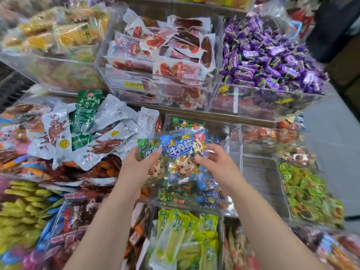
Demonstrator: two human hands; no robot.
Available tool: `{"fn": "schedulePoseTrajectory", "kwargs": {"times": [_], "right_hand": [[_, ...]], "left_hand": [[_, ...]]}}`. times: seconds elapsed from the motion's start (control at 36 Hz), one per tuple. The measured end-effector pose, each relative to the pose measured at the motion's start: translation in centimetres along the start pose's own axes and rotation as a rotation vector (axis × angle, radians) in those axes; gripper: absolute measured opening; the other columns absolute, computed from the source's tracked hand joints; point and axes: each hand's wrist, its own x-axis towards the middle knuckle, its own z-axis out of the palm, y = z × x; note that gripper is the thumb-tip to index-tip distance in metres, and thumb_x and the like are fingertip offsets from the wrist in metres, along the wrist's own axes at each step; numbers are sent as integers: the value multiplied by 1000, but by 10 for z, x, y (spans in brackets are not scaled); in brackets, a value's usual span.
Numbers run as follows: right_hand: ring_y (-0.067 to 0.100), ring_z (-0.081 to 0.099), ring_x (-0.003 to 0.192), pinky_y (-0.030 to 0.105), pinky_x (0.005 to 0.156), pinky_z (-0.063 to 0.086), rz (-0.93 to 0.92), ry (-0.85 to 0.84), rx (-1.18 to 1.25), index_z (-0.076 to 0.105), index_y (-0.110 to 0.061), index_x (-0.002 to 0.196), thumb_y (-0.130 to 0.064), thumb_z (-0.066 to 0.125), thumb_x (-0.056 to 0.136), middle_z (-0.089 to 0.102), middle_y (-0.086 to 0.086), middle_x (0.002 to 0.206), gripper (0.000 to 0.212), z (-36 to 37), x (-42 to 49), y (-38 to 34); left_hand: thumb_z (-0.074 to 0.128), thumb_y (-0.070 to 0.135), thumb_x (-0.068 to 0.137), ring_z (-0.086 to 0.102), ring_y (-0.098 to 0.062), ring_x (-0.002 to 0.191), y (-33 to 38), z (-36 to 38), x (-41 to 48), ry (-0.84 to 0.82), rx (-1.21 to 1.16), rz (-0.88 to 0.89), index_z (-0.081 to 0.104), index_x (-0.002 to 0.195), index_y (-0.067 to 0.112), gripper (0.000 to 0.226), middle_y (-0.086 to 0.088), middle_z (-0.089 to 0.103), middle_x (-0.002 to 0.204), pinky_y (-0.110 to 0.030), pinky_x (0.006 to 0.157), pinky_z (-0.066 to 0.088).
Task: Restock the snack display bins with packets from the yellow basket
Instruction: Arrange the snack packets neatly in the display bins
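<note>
**Two packets held over the lower middle bin**

1. My left hand [136, 162] grips a glossy green-topped foil packet [148, 148], with the thumb curled across its front.
2. My right hand [216, 162] pinches the right edge of a glossy blue-topped foil packet [182, 151] printed with a cartoon face. This packet overlaps the right side of the green-topped foil packet.
3. Both packets hang above a clear acrylic bin [224, 211] that holds more of the same kind in a shallow layer.
4. To the right, past an upright clear divider, a second clear bin [261, 178] shows a bare ribbed grey floor. That is the widest open space near my right hand.
5. Behind the packets' top edges runs a brown shelf lip [194, 114]. Above it sit a bin of red sausage packets [165, 55] and a bin of purple-wrapped sweets [272, 61].
6. On the left, a heap of white-and-silver pouches [93, 141] spills to just beside my left fingers.
7. Between my forearms stand yellow-green pouches [183, 236], upright and close-packed.
</note>
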Motion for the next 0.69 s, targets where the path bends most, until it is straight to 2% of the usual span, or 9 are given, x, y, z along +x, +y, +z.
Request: {"fn": "schedulePoseTrajectory", "kwargs": {"times": [0.06, 0.11, 0.14, 0.22, 0.33, 0.44, 0.53, 0.61, 0.69], "right_hand": [[15, 53, 76, 29, 63, 42, -91, 130, -37, 53, -32, 90, -30, 75, 76, 54, 7, 86, 27, -23, 3, -2], [16, 51, 73, 27, 64, 46, -148, 291, -75, 50, -28, 86, -18, 74, 80, 51, 17, 82, 26, -42, 9, -4], [15, 51, 72, 23, 65, 45, -162, 373, -118, 49, -26, 85, -18, 74, 80, 54, 11, 81, 27, -48, 12, -5], [14, 49, 69, 26, 59, 34, -173, 588, -345, 46, -20, 93, -26, 73, 80, 51, -7, 76, 31, -55, 25, -4], [22, 49, 69, 30, 59, 30, -140, 673, -507, 45, -13, 102, -26, 67, 86, 50, -4, 73, 30, -40, 44, 2], [26, 54, 76, 33, 63, 40, -135, 586, -615, 46, -9, 107, -23, 57, 92, 55, 5, 90, 23, -23, 72, 0], [35, 59, 98, 36, 72, 44, 52, 542, -658, 42, 0, 119, -25, 51, 96, 60, 20, 110, 35, -18, 88, 5], [32, 46, 126, 37, 100, 38, 195, 548, -479, 11, 2, 147, -20, 44, 99, 38, 20, 144, 62, -14, 92, 14], [31, 28, 138, 38, 112, 25, 125, 640, -332, -2, -6, 150, -13, 48, 96, 19, 18, 154, 74, 1, 86, 20]], "left_hand": [[76, 51, 74, 45, -16, 126, -4, -2, 2, 65, 6, 6, 37, 146, 18, 89, 7, 47, 138, -33, 97, 35], [74, 49, 78, 34, -21, 138, -8, -5, 4, 84, 31, -8, 24, 152, 18, 94, 2, 33, 153, -38, 101, 32], [73, 49, 78, 30, -22, 141, -10, -6, 4, 82, 41, -11, 22, 153, 18, 96, 1, 27, 157, -40, 104, 31], [72, 48, 80, 26, -23, 144, -12, -8, 5, 57, 38, -16, 18, 153, 18, 96, 0, 22, 159, -43, 107, 29], [73, 48, 79, 25, -23, 144, -14, -8, 5, 54, 35, -13, 17, 153, 19, 98, 1, 21, 160, -46, 109, 28], [74, 46, 79, 27, -23, 143, -15, -10, 5, 41, 24, -16, 20, 153, 17, 96, 0, 24, 159, -44, 109, 28], [74, 42, 81, 31, -20, 141, -15, -11, 5, 45, 9, -30, 24, 152, 15, 90, 0, 29, 156, -40, 107, 28], [74, 40, 81, 42, -21, 133, -16, -10, 7, 37, 14, -30, 38, 144, 20, 75, -2, 39, 151, -39, 104, 33], [73, 43, 81, 32, -23, 140, -17, -10, 8, 31, 5, -37, 23, 152, 17, 90, -1, 29, 156, -38, 101, 33]]}}
